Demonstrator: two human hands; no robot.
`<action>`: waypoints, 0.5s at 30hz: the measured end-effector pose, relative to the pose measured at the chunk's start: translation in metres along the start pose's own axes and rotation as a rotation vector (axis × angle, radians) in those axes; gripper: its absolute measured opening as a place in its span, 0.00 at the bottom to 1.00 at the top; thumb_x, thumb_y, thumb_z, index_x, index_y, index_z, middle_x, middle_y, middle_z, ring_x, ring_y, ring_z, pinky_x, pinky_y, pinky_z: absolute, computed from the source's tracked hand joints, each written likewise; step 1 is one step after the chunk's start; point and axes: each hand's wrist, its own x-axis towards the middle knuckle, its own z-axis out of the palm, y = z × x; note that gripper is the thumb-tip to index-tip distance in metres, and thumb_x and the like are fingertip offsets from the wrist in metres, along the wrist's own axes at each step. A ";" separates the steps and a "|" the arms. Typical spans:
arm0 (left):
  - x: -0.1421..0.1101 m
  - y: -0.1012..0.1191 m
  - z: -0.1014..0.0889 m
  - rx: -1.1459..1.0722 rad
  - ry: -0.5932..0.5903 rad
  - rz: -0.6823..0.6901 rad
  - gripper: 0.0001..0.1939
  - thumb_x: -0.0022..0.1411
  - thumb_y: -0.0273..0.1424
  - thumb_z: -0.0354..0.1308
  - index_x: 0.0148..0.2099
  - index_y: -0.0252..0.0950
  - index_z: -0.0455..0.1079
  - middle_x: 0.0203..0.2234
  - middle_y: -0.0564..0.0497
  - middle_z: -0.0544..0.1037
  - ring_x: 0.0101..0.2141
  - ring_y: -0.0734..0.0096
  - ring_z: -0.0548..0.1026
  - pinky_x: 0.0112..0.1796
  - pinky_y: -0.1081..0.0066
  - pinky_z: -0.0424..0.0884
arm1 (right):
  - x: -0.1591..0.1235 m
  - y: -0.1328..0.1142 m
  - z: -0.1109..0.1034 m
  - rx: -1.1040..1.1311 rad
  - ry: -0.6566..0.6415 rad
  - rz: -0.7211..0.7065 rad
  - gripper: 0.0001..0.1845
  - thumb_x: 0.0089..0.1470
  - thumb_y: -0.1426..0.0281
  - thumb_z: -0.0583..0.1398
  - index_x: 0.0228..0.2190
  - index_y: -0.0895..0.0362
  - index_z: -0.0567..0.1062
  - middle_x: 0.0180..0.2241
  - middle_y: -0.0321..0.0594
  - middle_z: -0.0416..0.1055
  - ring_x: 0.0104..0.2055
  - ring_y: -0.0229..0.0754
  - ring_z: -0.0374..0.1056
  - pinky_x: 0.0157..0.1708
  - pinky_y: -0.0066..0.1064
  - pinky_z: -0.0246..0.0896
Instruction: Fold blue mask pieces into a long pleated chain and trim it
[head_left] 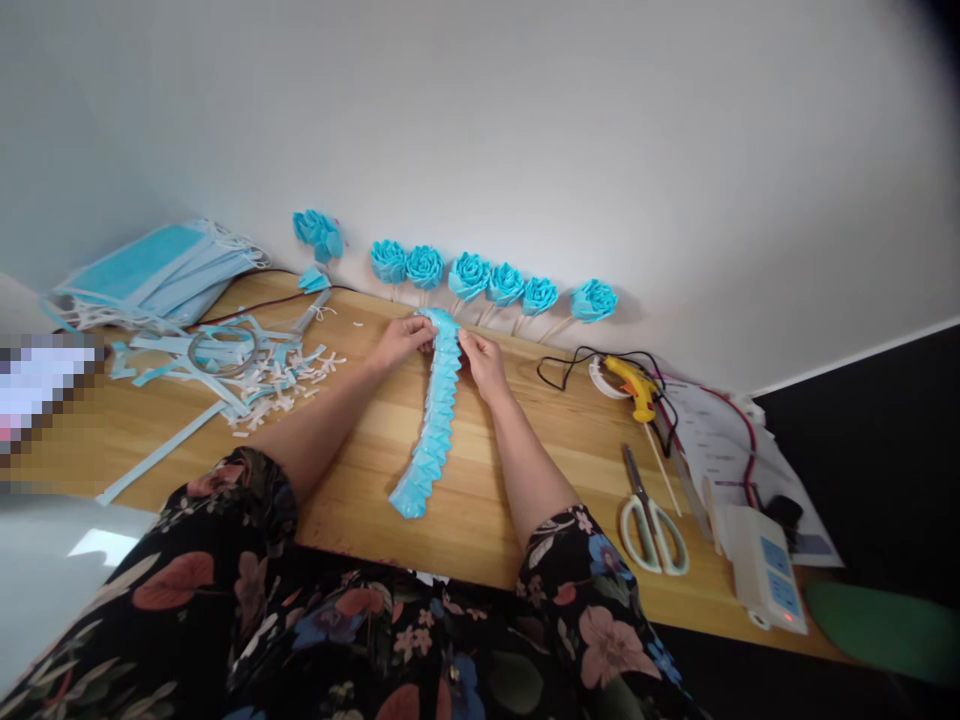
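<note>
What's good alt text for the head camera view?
Two bare hands hold the far end of a pleated blue strip on a wooden table, with blue fabric-like roses along the wall and scissors at right.

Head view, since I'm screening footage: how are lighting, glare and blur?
Head view: soft light, faint shadows by the blue flowers; glare on the pale surface, lower left; pixelation over the left-edge screen; dark upper-right corner; print on papers blurred.
</note>
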 end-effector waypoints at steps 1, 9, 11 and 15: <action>0.000 0.000 0.000 -0.007 0.014 0.005 0.21 0.51 0.48 0.64 0.25 0.35 0.68 0.18 0.53 0.72 0.23 0.75 0.69 0.30 0.72 0.68 | 0.000 0.000 0.000 0.001 -0.021 0.008 0.27 0.52 0.45 0.59 0.21 0.55 0.66 0.21 0.32 0.58 0.27 0.36 0.54 0.29 0.28 0.53; -0.001 0.002 0.003 0.079 -0.042 0.049 0.28 0.56 0.55 0.57 0.23 0.34 0.69 0.19 0.50 0.73 0.23 0.72 0.70 0.29 0.71 0.68 | -0.002 -0.001 0.001 -0.030 -0.002 0.032 0.25 0.50 0.48 0.61 0.19 0.55 0.65 0.18 0.30 0.57 0.24 0.35 0.52 0.25 0.28 0.49; -0.002 0.004 0.003 0.106 -0.080 0.053 0.26 0.55 0.53 0.60 0.23 0.34 0.68 0.19 0.51 0.72 0.23 0.73 0.70 0.30 0.71 0.68 | -0.002 -0.002 0.001 -0.026 -0.003 0.037 0.25 0.50 0.48 0.61 0.19 0.55 0.65 0.18 0.30 0.58 0.24 0.35 0.53 0.25 0.28 0.50; -0.001 0.002 0.004 0.066 -0.105 0.016 0.22 0.50 0.48 0.66 0.25 0.35 0.67 0.19 0.53 0.72 0.24 0.73 0.71 0.31 0.71 0.69 | -0.001 0.001 0.000 -0.088 -0.005 0.026 0.26 0.51 0.47 0.60 0.18 0.54 0.63 0.18 0.30 0.54 0.24 0.35 0.52 0.25 0.28 0.48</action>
